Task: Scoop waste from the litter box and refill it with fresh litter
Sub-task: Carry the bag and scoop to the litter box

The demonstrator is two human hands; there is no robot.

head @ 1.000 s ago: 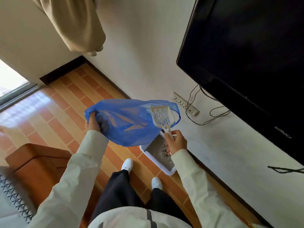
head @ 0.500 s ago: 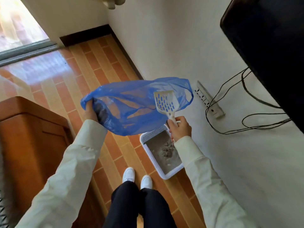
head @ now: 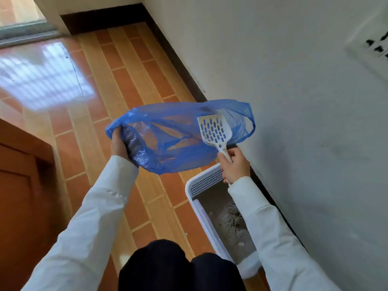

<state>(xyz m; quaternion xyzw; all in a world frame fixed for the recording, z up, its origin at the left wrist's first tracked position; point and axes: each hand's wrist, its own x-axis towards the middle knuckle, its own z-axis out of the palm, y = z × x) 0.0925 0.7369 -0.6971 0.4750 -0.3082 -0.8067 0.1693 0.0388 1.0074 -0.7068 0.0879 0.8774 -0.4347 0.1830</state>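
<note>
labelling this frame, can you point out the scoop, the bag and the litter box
scoop [head: 215, 130]: head view, on the slotted white blade
bag [head: 178, 148]: head view, on the blue plastic side, mid-bag
litter box [head: 204, 181]: head view, on the white perforated end of the rim

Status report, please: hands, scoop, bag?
Left hand grips blue bag. Right hand holds empty scoop over it. Litter box below, unobstructed.

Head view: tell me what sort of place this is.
Probably a room in a home, along a wall. A tiled floor meets a white wall with a dark skirting, a litter box sits against it, and wooden furniture stands nearby.
</note>
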